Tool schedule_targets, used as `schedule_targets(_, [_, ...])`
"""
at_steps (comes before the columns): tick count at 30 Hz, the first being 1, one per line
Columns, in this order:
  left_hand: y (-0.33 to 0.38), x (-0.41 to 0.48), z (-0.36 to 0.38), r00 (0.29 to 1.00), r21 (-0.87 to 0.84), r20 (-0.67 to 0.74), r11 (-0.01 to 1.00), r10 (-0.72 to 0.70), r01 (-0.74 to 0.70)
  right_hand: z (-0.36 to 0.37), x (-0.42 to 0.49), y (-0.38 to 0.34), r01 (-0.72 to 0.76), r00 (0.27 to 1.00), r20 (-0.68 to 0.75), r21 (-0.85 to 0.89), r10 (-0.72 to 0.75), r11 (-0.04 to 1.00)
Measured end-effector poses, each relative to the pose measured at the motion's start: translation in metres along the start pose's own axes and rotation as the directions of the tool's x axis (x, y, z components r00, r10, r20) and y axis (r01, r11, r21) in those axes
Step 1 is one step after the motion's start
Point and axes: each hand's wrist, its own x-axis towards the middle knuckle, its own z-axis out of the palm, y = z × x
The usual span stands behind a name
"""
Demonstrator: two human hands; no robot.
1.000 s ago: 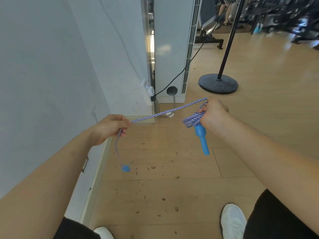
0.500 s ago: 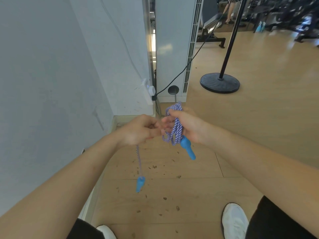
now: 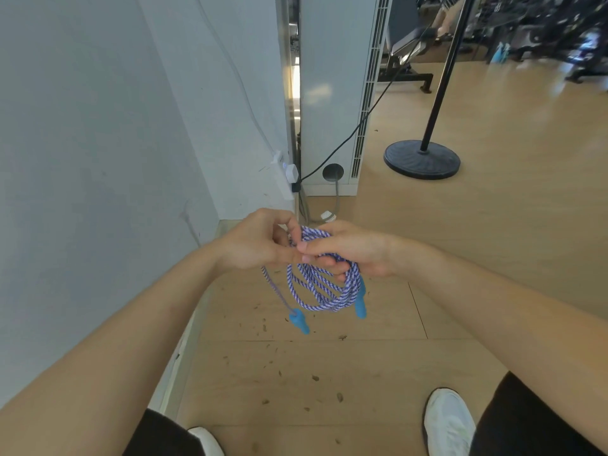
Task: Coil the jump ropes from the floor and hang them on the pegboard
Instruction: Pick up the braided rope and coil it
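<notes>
One jump rope (image 3: 320, 292), braided in blue and white, is held up in front of the person, above the wooden floor (image 3: 493, 258) and between the two hands, which are touching each other. Its loops hang as a coil of four or five turns, packed too closely to count with certainty. The right hand (image 3: 353, 253) has its fingers curled through the top of the coil and grips it, with the thumb stretched toward the other hand. The left hand (image 3: 255, 243) has its fingers bent in and pinches the rope at the top of the coil. A single loose strand drops from under it to one blue handle (image 3: 299, 321), which dangles free in the air. A second blue handle (image 3: 361, 306) hangs on the right side of the coil, just below the right hand. Two white shoes show at the bottom edge, the right shoe (image 3: 449, 419) in full and the left shoe (image 3: 205, 441) only in part. Small dark specks are scattered over the floorboards. Farther off, one black round stand base (image 3: 421, 161) sits on the floor with its pole (image 3: 441, 77) rising from it. Near it is a white cabinet with a slatted vent (image 3: 329, 93), and one black cable (image 3: 345, 139) runs down to a plug (image 3: 291, 174) at the grey wall (image 3: 98, 159).
</notes>
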Motion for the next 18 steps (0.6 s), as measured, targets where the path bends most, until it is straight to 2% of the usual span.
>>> schedule_targets(3, [-0.008,-0.004,-0.014,0.999,0.025,0.025,0.999,-0.024,0.023,-0.009,-0.001,0.005,0.038,0.998,-0.042,-0.133,-0.044,0.99])
schedule_targets(5, [-0.015,-0.006,-0.024,0.999,0.018,-0.025,0.999,-0.043,0.044,-0.016,0.0,0.006,0.062,0.99,-0.12,-0.114,-0.076,0.991])
schedule_targets(7, [-0.02,-0.007,-0.034,0.993,-0.019,-0.098,0.998,-0.063,0.061,-0.023,0.0,0.004,0.112,0.969,-0.218,-0.031,-0.116,0.993])
schedule_targets(10, [-0.029,-0.01,-0.044,0.975,-0.074,-0.192,0.992,-0.113,0.1,-0.035,0.0,-0.002,0.211,0.913,-0.391,0.211,-0.116,0.954])
schedule_targets(12, [-0.037,-0.012,-0.049,0.962,-0.126,-0.227,0.984,-0.152,0.126,-0.044,0.002,-0.004,0.263,0.882,-0.47,0.413,-0.043,0.872])
schedule_targets(14, [-0.046,-0.013,-0.053,0.953,-0.168,-0.239,0.974,-0.188,0.15,-0.052,0.005,-0.004,0.306,0.866,-0.498,0.59,0.038,0.747])
schedule_targets(16, [-0.053,-0.014,-0.056,0.948,-0.191,-0.237,0.967,-0.211,0.168,-0.057,0.008,-0.003,0.332,0.868,-0.489,0.706,0.091,0.625])
schedule_targets(18, [-0.056,-0.013,-0.055,0.947,-0.194,-0.236,0.965,-0.218,0.174,-0.057,0.01,-0.001,0.345,0.876,-0.472,0.76,0.103,0.552])
